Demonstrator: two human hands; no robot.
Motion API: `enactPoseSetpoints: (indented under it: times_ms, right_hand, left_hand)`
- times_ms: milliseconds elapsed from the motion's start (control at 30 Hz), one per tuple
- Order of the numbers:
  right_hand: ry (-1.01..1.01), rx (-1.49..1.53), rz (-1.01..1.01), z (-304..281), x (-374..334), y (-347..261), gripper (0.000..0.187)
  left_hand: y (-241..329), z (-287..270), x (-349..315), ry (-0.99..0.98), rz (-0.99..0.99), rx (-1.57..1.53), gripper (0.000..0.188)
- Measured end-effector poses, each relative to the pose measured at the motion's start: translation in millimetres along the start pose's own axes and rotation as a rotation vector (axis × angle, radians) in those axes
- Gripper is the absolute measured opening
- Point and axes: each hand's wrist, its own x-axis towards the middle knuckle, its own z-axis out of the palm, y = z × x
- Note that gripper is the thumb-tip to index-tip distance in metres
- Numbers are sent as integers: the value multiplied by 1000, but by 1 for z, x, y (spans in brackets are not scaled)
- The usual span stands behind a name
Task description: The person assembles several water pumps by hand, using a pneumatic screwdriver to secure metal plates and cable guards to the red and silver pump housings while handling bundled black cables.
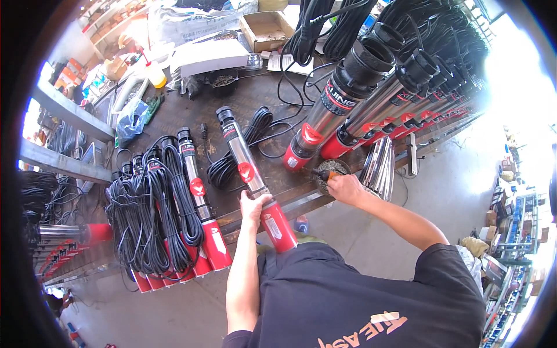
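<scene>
My left hand [254,207] is wrapped round the middle of a submersible pump [239,148], a silver tube with a red lower end. The pump slants across the bench edge, its red end toward my body. Beside its upper part lies a coil of black cable [223,171]. At the bench's front edge, my right hand [346,189] is closed on a tool with an orange-and-black handle [329,174]; its working tip cannot be made out. That tool is over a round dish [322,187] of small grey parts.
Several pumps [200,191] with bundled black cables [151,214] lie to the left. A row of larger pumps [331,104] stands at the right, beside silver metal strips [380,168]. Farther back are a cardboard box [266,32], a yellow bottle [155,75] and a blue bag [132,119].
</scene>
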Motion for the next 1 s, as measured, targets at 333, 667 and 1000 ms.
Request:
enactPoseSetpoints:
  times_ms: [333,667,1000]
  right_hand:
    - [86,1591,470,22,79,-100,20]
    - [248,1026,443,58,91,-96,23]
    - [184,221,74,21,-1,-6,22]
  left_hand:
    - [10,5,-3,-58,-20,-17,66]
    - [12,8,-2,-64,5,-20,54]
    - [11,1,-4,-83,-18,-22,61]
